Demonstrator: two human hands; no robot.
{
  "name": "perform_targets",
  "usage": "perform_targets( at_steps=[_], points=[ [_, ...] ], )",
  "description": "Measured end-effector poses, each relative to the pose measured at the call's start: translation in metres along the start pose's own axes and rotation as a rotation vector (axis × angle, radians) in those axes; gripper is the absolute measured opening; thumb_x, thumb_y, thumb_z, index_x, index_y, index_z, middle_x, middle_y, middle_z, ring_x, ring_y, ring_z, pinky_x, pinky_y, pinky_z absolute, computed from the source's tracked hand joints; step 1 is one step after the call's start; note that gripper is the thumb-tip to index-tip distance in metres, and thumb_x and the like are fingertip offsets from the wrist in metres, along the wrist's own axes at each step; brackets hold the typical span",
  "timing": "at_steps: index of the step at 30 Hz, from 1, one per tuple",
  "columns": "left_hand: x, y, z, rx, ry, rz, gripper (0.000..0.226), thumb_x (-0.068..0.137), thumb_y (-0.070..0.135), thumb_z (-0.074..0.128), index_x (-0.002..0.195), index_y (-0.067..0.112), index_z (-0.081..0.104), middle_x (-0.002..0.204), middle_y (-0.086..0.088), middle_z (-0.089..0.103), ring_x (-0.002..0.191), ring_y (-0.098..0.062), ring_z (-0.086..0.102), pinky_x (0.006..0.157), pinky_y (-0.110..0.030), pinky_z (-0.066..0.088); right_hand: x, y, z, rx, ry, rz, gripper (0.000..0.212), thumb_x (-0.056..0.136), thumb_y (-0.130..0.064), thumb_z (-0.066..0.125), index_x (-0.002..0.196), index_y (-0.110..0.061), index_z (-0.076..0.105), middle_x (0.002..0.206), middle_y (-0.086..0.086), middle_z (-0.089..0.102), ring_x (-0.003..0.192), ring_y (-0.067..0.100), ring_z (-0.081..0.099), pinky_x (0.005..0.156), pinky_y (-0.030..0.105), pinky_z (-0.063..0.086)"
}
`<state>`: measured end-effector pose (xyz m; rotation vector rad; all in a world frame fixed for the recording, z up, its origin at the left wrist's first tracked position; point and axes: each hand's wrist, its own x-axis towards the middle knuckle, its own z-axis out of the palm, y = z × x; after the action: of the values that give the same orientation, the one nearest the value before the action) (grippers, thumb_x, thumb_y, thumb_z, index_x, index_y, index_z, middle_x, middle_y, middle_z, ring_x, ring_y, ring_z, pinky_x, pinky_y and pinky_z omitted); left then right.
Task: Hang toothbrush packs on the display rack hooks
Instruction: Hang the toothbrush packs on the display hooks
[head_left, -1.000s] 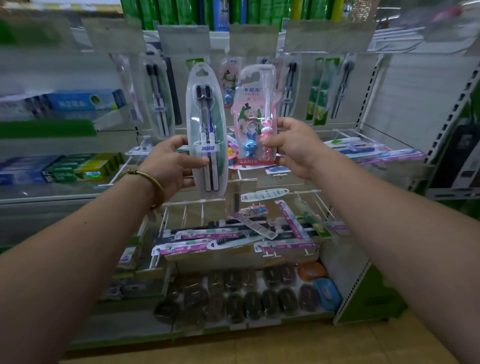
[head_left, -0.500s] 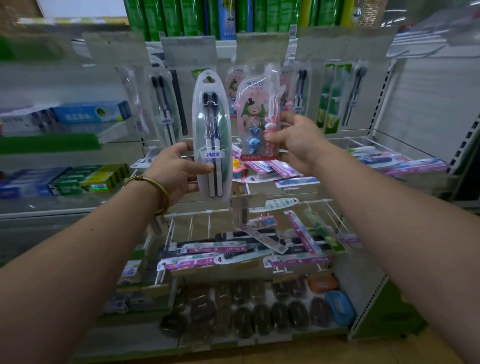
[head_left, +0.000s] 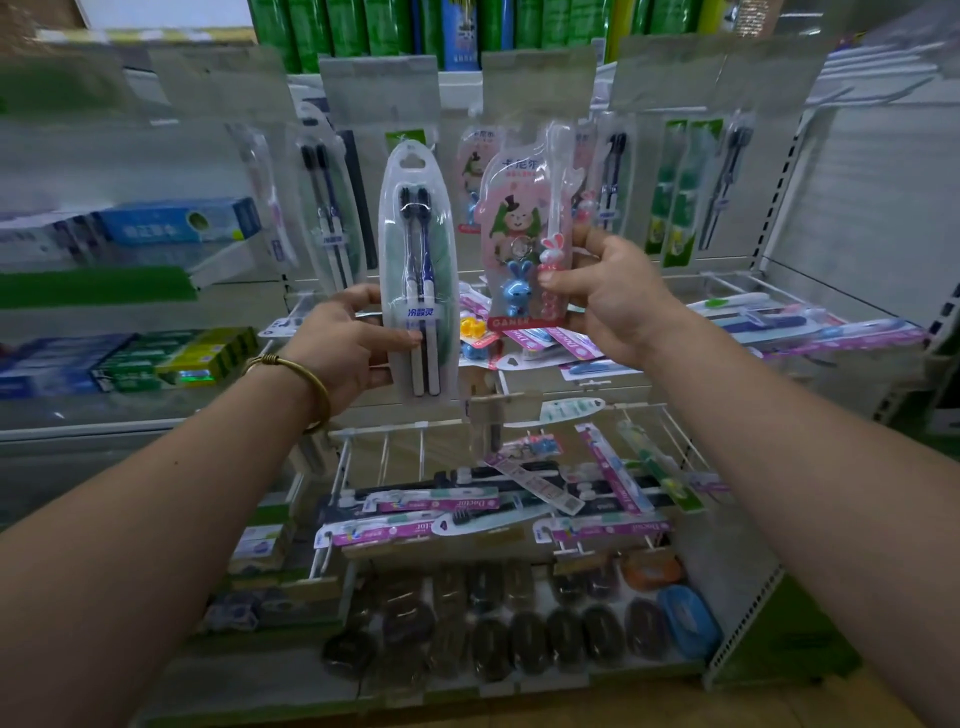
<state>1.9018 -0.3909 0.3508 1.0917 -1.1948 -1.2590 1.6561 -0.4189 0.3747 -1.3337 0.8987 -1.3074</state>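
head view, change: hardly anything. both packs stay upright in front of the hook row, in the same grips, and the pink one has tipped a touch.
meaning: neither pack is hung yet. i judge this the aiming step, with each hang-hole yet to meet a hook.
left hand: fingers clenched round the lower half of the clear oval blister pack of two dark-bristled toothbrushes, thumb across its front. a brass bangle sits on the wrist.
right hand: fingers pinching the right edge of the pink child's toothbrush card with a blue rabbit toy, thumb on the front.
hook row: grey price-tag flaps run along the top. hanging dark twin packs and hanging green packs are below them. the hooks themselves are hidden.
upper wire basket: loose purple-carded toothbrushes lie flat in it, some piled behind the held packs.
lower wire basket: purple and black toothbrush packs, crossed over one another.
bottom shelf: rows of dark oval cases, with one orange and one blue at the right end.
left shelves: blue and green toothpaste boxes.
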Motion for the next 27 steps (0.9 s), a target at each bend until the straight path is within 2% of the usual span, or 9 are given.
perform_targets(
  at_steps=[4, 10, 14, 17, 20, 23, 27],
  points=[
    [-0.001, 0.000, 0.001, 0.001, -0.003, 0.001, 0.043, 0.083, -0.015, 0.062, 0.120, 0.008, 0.058, 0.111, -0.018, 0.072, 0.097, -0.032, 0.073, 0.071, -0.042, 0.062, 0.000, -0.002, -0.001, 0.007, 0.005, -0.014, 0.033, 0.090, 0.011, 0.055, 0.109, -0.015, 0.058, 0.104, 0.008, 0.065, 0.093, 0.026, 0.066, 0.077, 0.042, 0.060],
    [-0.003, 0.001, 0.003, 0.004, -0.008, 0.000, 0.044, 0.082, -0.013, 0.064, 0.120, 0.008, 0.057, 0.113, -0.020, 0.071, 0.099, -0.032, 0.073, 0.073, -0.044, 0.062, -0.006, -0.002, -0.003, 0.029, 0.024, -0.008, 0.028, 0.092, 0.010, 0.054, 0.101, -0.016, 0.059, 0.101, 0.008, 0.065, 0.088, 0.023, 0.068, 0.065, 0.034, 0.058],
    [-0.008, 0.003, 0.007, 0.004, -0.020, 0.007, 0.039, 0.084, -0.014, 0.061, 0.115, 0.009, 0.059, 0.106, -0.016, 0.073, 0.096, -0.031, 0.073, 0.069, -0.040, 0.062, -0.008, -0.004, -0.007, 0.115, 0.042, 0.014, 0.025, 0.093, 0.009, 0.053, 0.102, -0.014, 0.058, 0.102, 0.009, 0.067, 0.091, 0.026, 0.069, 0.068, 0.042, 0.060],
    [-0.012, 0.004, 0.010, 0.012, -0.029, 0.009, 0.034, 0.085, -0.014, 0.061, 0.108, 0.011, 0.059, 0.102, -0.014, 0.073, 0.093, -0.030, 0.074, 0.066, -0.038, 0.062, -0.007, -0.007, -0.007, 0.159, 0.043, 0.031, 0.025, 0.093, 0.009, 0.053, 0.105, -0.013, 0.058, 0.101, 0.009, 0.068, 0.089, 0.026, 0.070, 0.067, 0.042, 0.060],
    [-0.015, 0.006, 0.013, 0.013, -0.029, 0.009, 0.036, 0.084, -0.014, 0.062, 0.109, 0.012, 0.059, 0.105, -0.015, 0.073, 0.093, -0.029, 0.074, 0.066, -0.037, 0.062, -0.005, -0.012, -0.005, 0.149, 0.042, 0.032, 0.027, 0.094, 0.008, 0.052, 0.112, -0.012, 0.057, 0.103, 0.009, 0.068, 0.092, 0.027, 0.070, 0.073, 0.045, 0.061],
    [-0.016, 0.006, 0.013, 0.010, -0.022, 0.007, 0.037, 0.084, -0.014, 0.062, 0.109, 0.013, 0.059, 0.106, -0.015, 0.073, 0.094, -0.029, 0.074, 0.065, -0.037, 0.061, -0.005, -0.016, 0.000, 0.149, 0.026, 0.014, 0.026, 0.094, 0.007, 0.053, 0.109, -0.014, 0.058, 0.104, 0.008, 0.067, 0.094, 0.026, 0.069, 0.077, 0.046, 0.061],
    [-0.016, 0.007, 0.012, 0.019, -0.007, 0.013, 0.038, 0.084, -0.014, 0.062, 0.112, 0.012, 0.059, 0.111, -0.016, 0.071, 0.094, -0.028, 0.074, 0.064, -0.035, 0.061, -0.006, -0.018, 0.006, 0.089, -0.015, -0.005, 0.029, 0.093, 0.008, 0.055, 0.114, -0.012, 0.057, 0.105, 0.008, 0.066, 0.093, 0.026, 0.068, 0.075, 0.043, 0.062]
  ],
)
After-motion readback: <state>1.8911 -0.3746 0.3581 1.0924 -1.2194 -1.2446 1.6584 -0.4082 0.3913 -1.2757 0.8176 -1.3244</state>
